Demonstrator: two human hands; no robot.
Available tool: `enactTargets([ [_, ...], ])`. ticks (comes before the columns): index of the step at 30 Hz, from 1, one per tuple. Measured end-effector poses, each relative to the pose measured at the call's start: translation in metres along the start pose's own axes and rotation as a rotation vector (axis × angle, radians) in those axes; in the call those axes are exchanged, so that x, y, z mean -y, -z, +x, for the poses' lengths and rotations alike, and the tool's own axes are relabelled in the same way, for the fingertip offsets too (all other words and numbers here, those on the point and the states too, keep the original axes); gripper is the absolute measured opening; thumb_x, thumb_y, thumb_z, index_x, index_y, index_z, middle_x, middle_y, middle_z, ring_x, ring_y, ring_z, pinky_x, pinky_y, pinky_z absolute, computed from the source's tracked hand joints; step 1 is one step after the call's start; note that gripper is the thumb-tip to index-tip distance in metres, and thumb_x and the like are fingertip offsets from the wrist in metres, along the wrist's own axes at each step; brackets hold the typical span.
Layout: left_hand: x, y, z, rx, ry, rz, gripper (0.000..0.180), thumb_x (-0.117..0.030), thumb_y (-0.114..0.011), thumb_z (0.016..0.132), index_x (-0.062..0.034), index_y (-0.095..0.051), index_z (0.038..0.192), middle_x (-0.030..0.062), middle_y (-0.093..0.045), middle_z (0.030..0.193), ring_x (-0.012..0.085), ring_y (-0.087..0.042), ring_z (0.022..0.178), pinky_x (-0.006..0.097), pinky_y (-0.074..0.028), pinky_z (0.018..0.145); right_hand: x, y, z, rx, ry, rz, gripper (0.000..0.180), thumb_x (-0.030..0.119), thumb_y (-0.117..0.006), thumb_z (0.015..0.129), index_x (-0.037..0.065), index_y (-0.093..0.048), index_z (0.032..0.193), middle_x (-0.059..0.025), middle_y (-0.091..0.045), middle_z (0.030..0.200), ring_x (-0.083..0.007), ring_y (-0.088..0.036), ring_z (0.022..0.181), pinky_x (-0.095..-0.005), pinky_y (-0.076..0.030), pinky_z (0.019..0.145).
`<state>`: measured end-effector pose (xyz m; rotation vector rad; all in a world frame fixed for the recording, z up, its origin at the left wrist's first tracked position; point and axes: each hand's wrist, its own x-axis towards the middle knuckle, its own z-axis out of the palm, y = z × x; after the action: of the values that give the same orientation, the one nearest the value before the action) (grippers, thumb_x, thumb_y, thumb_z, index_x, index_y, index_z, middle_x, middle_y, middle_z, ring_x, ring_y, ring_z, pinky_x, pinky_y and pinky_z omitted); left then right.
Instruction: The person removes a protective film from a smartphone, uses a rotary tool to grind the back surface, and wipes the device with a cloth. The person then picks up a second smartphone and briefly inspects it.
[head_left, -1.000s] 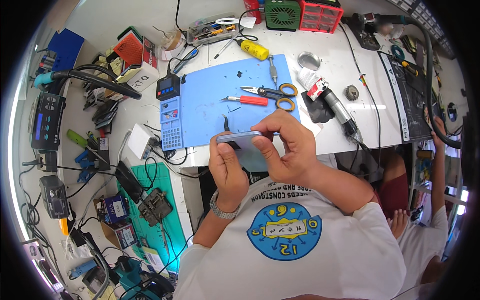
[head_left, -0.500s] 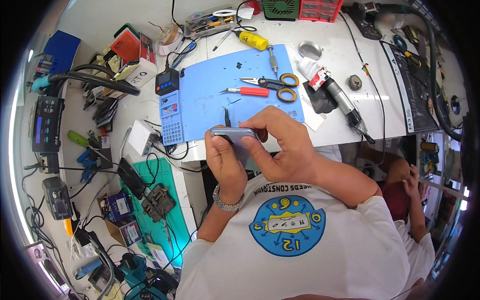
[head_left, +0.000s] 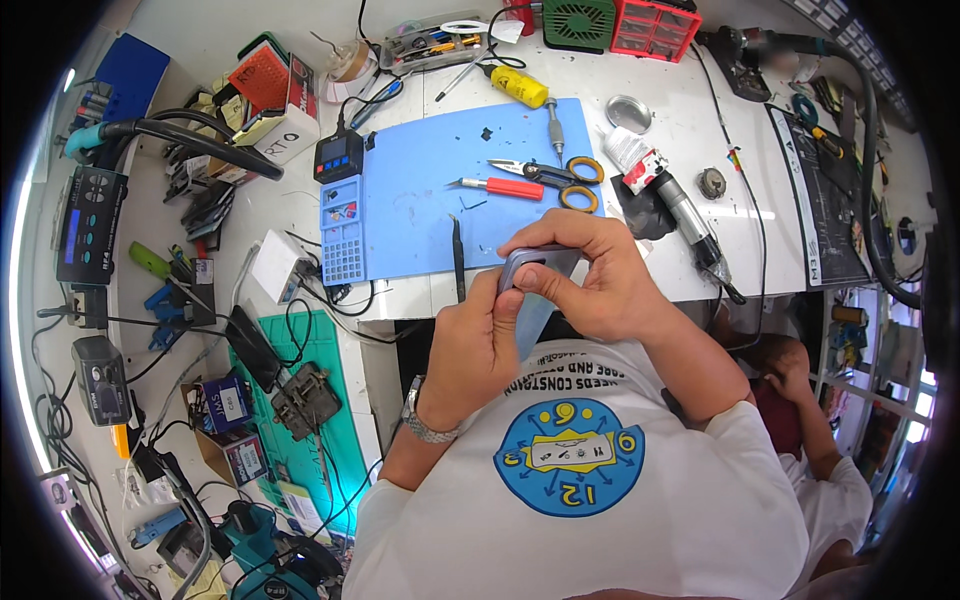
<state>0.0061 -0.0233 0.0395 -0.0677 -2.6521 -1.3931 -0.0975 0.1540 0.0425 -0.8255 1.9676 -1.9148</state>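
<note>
A slim smartphone (head_left: 534, 328) with a pale blue-grey body is held tilted in front of my chest, just off the table's near edge. My left hand (head_left: 470, 345) is closed on its left side. My right hand (head_left: 612, 285) grips the other side, its thumb pressed near the phone's upper end. Black curved tweezers (head_left: 458, 250) stick up beside my left hand; their lower end is hidden, so I cannot tell whether it holds them. Beyond lies a blue work mat (head_left: 410, 225) with a red-handled craft knife (head_left: 515, 188), scissors (head_left: 545, 174) and a screwdriver (head_left: 554, 125).
Right of the mat lie a tube (head_left: 632, 158), a silver-and-black cylindrical tool (head_left: 685, 212) and a round tin (head_left: 628, 114). A small black device (head_left: 338, 157) stands at the mat's left corner. A green mat (head_left: 325, 350) with a metal fixture (head_left: 306, 402) is at left. Another person sits at right.
The phone has shifted right and turned from nearly edge-on to a steeper tilt. Both hands moved right with it, and the left fingers have changed their grip. The tweezers now stand more upright.
</note>
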Motion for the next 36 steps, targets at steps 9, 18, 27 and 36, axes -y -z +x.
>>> enactTargets([
  [9,-0.007,0.004,0.001,0.067,0.067,-0.088,0.024,-0.022,-0.063,0.113,0.0001,-0.066,0.121,0.0195,-0.066,0.07,0.0387,-0.071,0.059,0.04,-0.051,0.054,-0.009,0.009,-0.001,-0.099,-0.162,0.125,0.015,0.007,-0.08,0.093,-0.002,-0.074,0.103,-0.008,-0.076,0.093,-0.0153,-0.069,0.091,-0.031,-0.054,0.087],
  [18,-0.012,0.006,0.002,0.082,0.008,0.029,0.016,-0.015,-0.066,0.108,-0.0017,-0.067,0.116,0.0208,-0.069,0.075,0.0421,-0.069,0.062,0.045,-0.052,0.053,0.008,0.018,0.0,0.078,0.013,-0.141,0.021,0.001,-0.079,0.085,0.0,-0.071,0.104,-0.0146,-0.073,0.092,-0.0188,-0.07,0.082,-0.0329,-0.054,0.076],
  [27,-0.011,0.004,0.002,0.069,-0.08,0.16,0.018,-0.007,-0.068,0.103,0.0008,-0.063,0.119,0.0192,-0.071,0.078,0.0422,-0.069,0.063,0.048,-0.052,0.052,0.005,-0.001,-0.003,-0.04,0.166,-0.283,0.02,-0.007,-0.076,0.081,0.001,-0.068,0.098,-0.0161,-0.068,0.086,-0.0289,-0.07,0.076,-0.0367,-0.051,0.069],
  [36,-0.011,0.018,-0.007,-0.065,-0.025,-0.061,0.025,-0.02,-0.077,0.104,0.0021,-0.077,0.117,0.0092,-0.072,0.071,0.0143,-0.064,0.056,0.028,-0.047,0.054,-0.01,0.02,-0.009,-0.133,0.089,-0.03,0.021,-0.004,-0.081,0.083,0.001,-0.069,0.1,-0.0083,-0.071,0.09,-0.0121,-0.064,0.079,-0.0285,-0.05,0.072],
])
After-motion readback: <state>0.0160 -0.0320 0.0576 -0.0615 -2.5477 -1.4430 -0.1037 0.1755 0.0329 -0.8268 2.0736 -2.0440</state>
